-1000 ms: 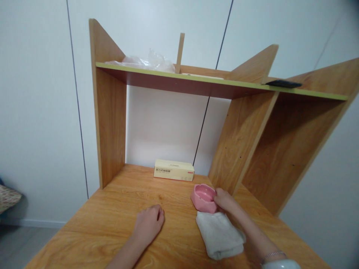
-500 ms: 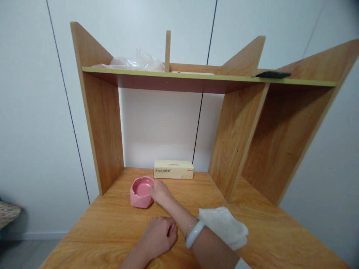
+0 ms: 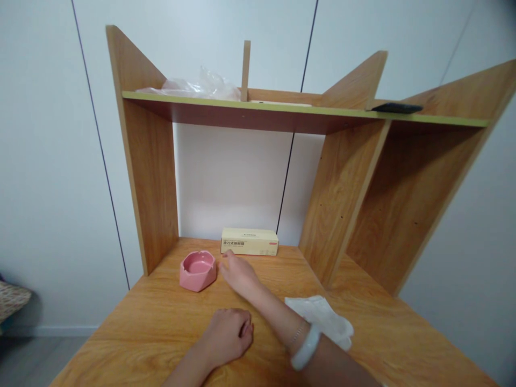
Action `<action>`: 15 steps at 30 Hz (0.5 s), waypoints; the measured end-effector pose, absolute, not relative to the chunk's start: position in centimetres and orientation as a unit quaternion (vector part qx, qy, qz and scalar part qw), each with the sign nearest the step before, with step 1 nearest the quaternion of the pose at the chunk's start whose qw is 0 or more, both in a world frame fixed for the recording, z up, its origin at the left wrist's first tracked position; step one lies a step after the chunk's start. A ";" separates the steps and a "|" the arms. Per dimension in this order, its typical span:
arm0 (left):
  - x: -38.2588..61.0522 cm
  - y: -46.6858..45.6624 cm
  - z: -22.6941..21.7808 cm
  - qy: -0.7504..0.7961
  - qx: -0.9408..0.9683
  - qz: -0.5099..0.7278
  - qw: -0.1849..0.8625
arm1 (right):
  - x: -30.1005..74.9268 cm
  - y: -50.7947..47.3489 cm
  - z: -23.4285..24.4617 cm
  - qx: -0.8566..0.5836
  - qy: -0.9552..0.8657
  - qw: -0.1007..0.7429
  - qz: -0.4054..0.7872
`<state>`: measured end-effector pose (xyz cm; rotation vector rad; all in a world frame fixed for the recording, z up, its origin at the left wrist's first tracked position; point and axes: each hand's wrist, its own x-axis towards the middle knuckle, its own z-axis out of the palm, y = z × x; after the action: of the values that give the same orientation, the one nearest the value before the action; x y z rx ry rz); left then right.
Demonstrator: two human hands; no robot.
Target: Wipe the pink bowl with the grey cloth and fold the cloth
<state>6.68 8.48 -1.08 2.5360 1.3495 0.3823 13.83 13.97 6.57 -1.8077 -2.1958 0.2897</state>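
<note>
A pink, angular ashtray [image 3: 198, 274] with notches in its rim stands upright on the wooden desk. Just to its right is my right hand [image 3: 239, 273], a small gap away from it. The fingers of this hand are bent forward and a little apart, holding nothing. Nearer to me, my left hand [image 3: 229, 334] rests on the desktop, its fingers curled into a loose fist. No object shows in that fist. A folded white cloth [image 3: 320, 320] lies to the right, beside and partly behind my right forearm.
Behind my right hand, a pale yellow box [image 3: 252, 243] lies against the wall at the back of the desk [image 3: 133, 328]. Wooden uprights and a shelf [image 3: 282, 110] frame the area. On the shelf are a clear plastic bag [image 3: 201, 86] and a flat dark object [image 3: 397, 108].
My right hand has let go of the ashtray and drawn off slightly to the right. The ashtray now sits a little further left. My left hand has stayed in place.
</note>
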 end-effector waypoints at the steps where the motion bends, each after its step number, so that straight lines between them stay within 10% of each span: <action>1: 6.8 8.3 -1.0 0.459 0.871 0.133 0.113 | 15.3 13.1 6.9 -0.628 -0.763 0.129 0.086; 10: 8.6 6.0 -1.0 0.376 0.911 0.114 0.123 | 23.4 5.7 5.7 -0.660 -0.741 -0.118 -0.022; 15: 9.1 5.4 -1.8 0.355 0.906 0.098 0.209 | 22.7 6.1 4.2 -0.662 -0.740 -0.118 0.004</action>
<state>9.15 5.38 -1.77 2.5196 0.9874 0.2732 22.70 6.08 4.17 -2.2520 -2.5183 0.0123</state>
